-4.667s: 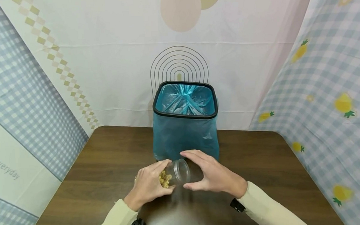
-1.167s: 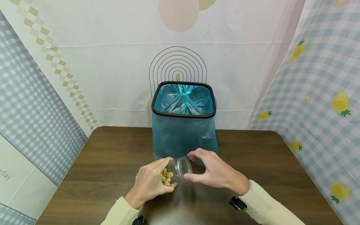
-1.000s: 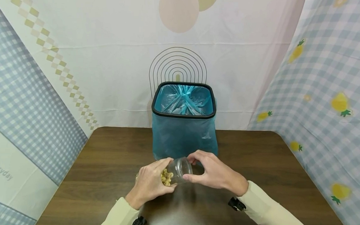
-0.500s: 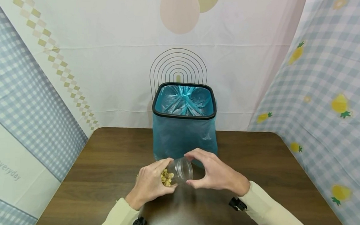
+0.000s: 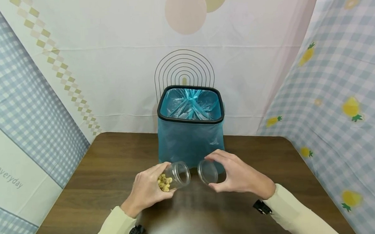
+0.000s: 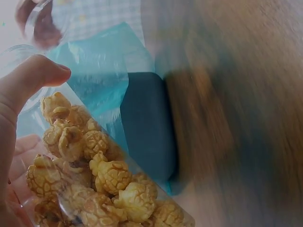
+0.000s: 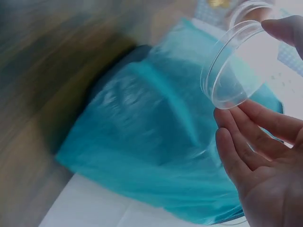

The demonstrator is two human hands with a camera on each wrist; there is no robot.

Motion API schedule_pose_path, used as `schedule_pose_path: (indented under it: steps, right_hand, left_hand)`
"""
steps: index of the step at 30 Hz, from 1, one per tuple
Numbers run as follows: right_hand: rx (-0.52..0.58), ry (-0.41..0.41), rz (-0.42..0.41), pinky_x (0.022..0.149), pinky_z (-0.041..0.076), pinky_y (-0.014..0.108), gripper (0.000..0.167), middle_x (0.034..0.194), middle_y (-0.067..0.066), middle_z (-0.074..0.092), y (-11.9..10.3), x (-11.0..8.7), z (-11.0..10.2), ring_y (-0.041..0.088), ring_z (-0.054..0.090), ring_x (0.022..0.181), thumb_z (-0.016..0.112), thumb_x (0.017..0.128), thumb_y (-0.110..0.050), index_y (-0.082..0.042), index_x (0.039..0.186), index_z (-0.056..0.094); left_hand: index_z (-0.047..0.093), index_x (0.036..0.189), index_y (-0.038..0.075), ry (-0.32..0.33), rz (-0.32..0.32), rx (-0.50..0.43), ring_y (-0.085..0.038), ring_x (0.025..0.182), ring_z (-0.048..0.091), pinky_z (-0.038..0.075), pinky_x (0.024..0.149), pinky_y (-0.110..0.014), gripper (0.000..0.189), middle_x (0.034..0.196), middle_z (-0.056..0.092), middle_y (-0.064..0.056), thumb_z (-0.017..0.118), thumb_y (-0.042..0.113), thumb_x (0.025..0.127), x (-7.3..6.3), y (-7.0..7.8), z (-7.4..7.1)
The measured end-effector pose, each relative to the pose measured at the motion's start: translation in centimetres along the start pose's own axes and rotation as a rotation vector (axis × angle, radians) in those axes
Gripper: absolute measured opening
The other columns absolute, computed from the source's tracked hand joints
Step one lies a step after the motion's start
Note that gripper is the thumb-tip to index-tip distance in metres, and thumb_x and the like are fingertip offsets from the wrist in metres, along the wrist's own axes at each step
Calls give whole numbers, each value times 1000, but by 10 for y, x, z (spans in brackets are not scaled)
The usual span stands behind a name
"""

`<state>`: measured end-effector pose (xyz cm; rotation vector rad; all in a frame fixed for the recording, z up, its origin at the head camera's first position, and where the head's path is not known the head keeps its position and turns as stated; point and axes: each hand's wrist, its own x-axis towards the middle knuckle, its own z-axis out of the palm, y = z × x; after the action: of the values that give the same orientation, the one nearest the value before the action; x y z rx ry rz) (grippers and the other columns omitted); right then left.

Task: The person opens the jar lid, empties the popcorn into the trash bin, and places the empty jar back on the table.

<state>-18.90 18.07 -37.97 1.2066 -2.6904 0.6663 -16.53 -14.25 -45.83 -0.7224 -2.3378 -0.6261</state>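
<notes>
My left hand (image 5: 145,188) grips a clear jar (image 5: 175,175) lying on its side in the air, its open mouth facing right. Caramel popcorn (image 6: 99,175) sits inside, toward the jar's base. Between thumb and fingertips my right hand (image 5: 240,172) pinches a clear round lid (image 5: 207,172) by its edge, a small gap away from the jar's mouth. In the right wrist view the lid (image 7: 236,68) is see-through, and several fingers support its rim from below. Both hands are just in front of the bin (image 5: 190,141).
The bin has a black rim and a blue plastic liner (image 5: 191,103) knotted inside. It stands at the back middle of a dark wooden table (image 5: 114,157). A white patterned cloth (image 5: 118,81) hangs behind, and checked cloths (image 5: 326,91) flank both sides.
The lid has come off the jar. My right hand has moved right with it, while my left hand has shifted slightly left with the jar.
</notes>
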Motion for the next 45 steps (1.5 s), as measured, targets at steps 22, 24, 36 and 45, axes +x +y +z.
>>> schedule_pose_path:
  steps: [22, 24, 36, 45]
  right_hand:
    - [-79, -357, 276, 99, 58, 58, 71, 144, 29, 58, 54, -74, 58, 46, 61, 132, 87, 80, -40, 0, 134, 66]
    - [-87, -357, 280, 99, 58, 58, 71, 143, 29, 59, 56, -77, 61, 48, 60, 133, 87, 79, -40, 0, 133, 67]
    - [-80, -285, 272, 99, 59, 53, 75, 140, 20, 62, 57, -75, 51, 36, 66, 125, 80, 88, -56, -1, 137, 64]
    - [-174, -111, 347, 122, 37, 66, 83, 168, 22, 38, 56, -39, -27, 45, 42, 152, 47, 106, -63, -4, 164, 34]
  left_hand:
    - [71, 126, 14, 6, -33, 41, -16, 95, 79, 65, 73, -36, 81, 115, 79, 0, 100, 40, 54, -9, -9, -8]
    - [71, 126, 14, 6, -32, 41, -16, 95, 79, 65, 73, -36, 81, 115, 79, 0, 100, 40, 54, -10, -9, -7]
    - [70, 123, 14, 25, -21, 43, -15, 86, 77, 64, 68, -35, 79, 110, 80, -1, 100, 38, 54, -10, -19, -12]
    - [70, 122, 11, 55, -53, 69, -19, 80, 75, 62, 65, -39, 79, 103, 79, -6, 99, 37, 53, 16, -50, -52]
